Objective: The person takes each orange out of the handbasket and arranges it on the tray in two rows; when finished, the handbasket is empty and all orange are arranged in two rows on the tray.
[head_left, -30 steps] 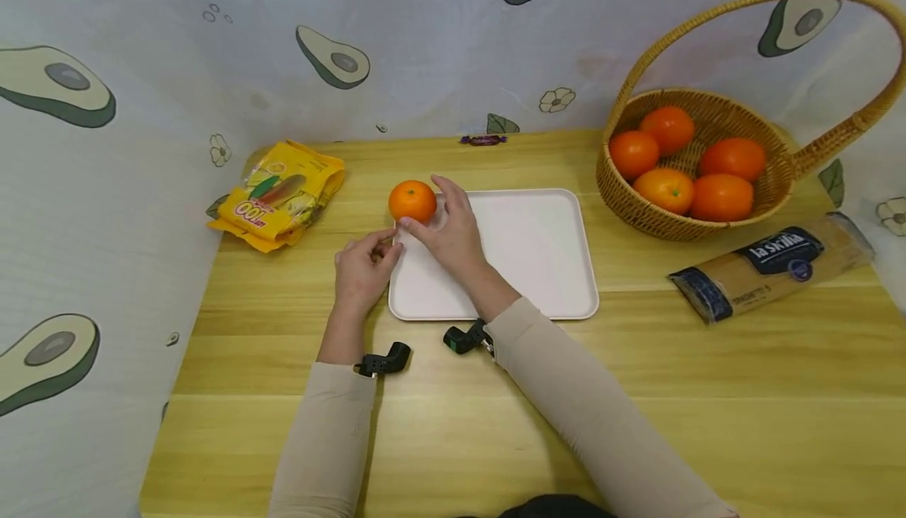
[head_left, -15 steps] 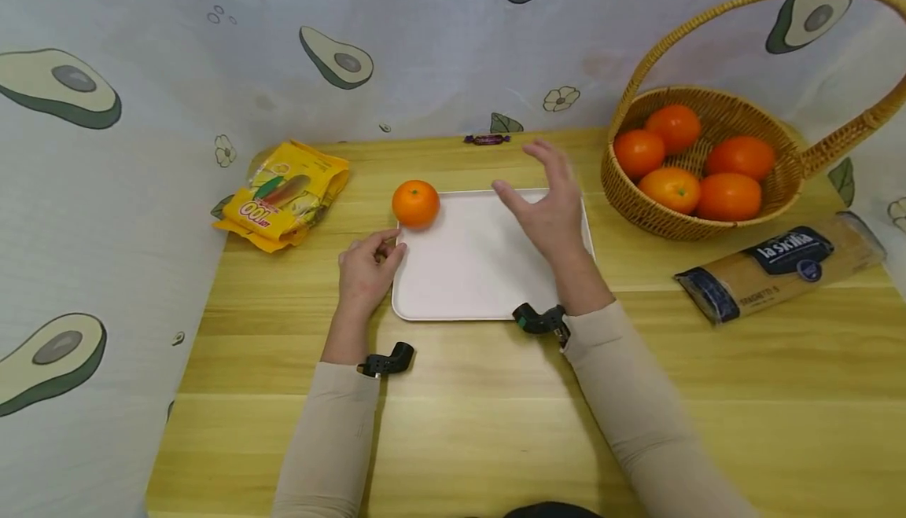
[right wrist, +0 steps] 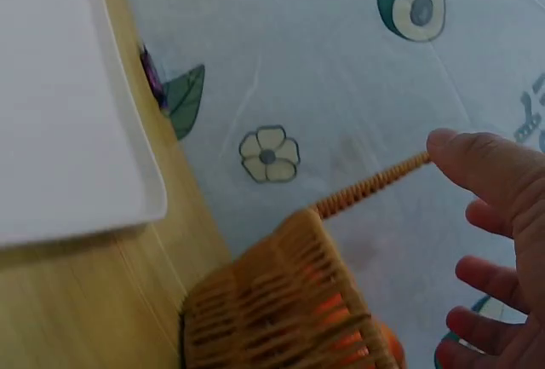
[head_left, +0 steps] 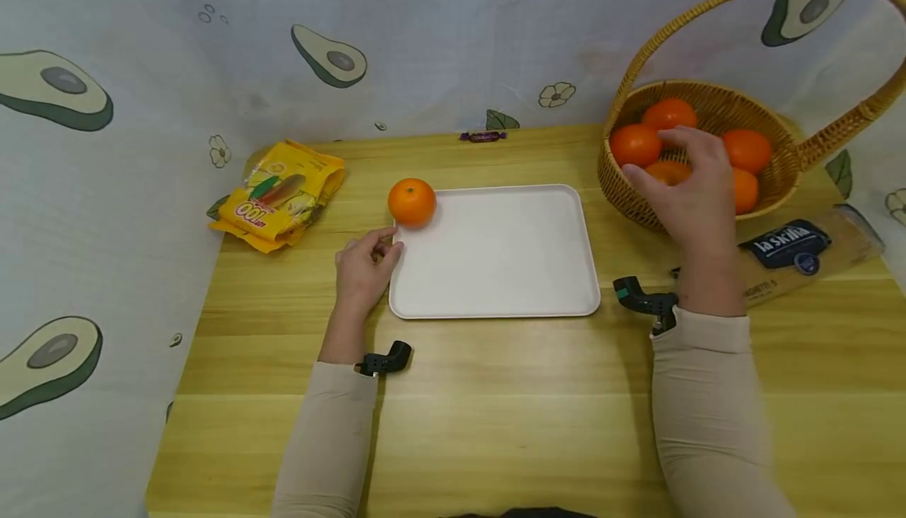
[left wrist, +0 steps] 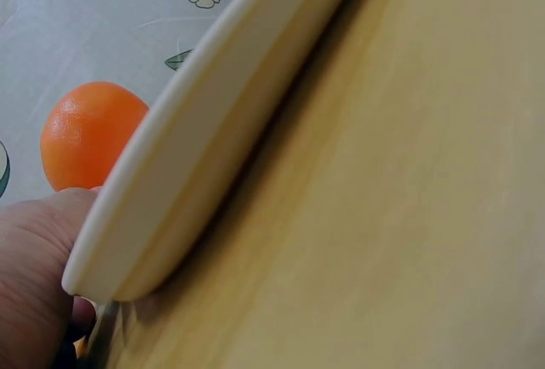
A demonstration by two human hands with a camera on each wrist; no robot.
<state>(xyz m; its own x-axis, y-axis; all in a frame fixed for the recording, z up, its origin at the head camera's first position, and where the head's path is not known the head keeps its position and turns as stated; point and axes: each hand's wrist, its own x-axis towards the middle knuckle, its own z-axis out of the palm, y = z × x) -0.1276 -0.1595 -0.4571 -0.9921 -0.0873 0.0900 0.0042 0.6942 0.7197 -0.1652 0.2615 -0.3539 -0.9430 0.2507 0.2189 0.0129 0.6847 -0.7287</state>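
Note:
An orange [head_left: 412, 203] sits at the far-left corner of a white rectangular tray [head_left: 495, 251]. My left hand [head_left: 362, 270] stays at the tray's left edge just below the orange, thumb and fingers pinching the rim. In the left wrist view that hand [left wrist: 34, 275] lies against the tray's side [left wrist: 170, 190]. Over the wicker basket [head_left: 630, 203] hovers my right hand [head_left: 697, 196], thumb and fingers spread with nothing held. Several oranges [head_left: 635, 145] lie in the basket, some partly hidden by this hand. In the right wrist view its fingers [right wrist: 490, 279] are apart, above the basket rim.
A yellow snack packet [head_left: 279, 196] lies left of the tray. Beyond the tray is a small purple wrapped candy [head_left: 484, 137]. A spaghetti pack [head_left: 814, 255] lies in front of the basket, partly behind the right forearm. The tall basket handle [head_left: 640, 58] arches above the oranges.
My right hand has left the orange on the tray and swept right, across the tray to above the basket. The left hand and the orange on the tray have stayed put.

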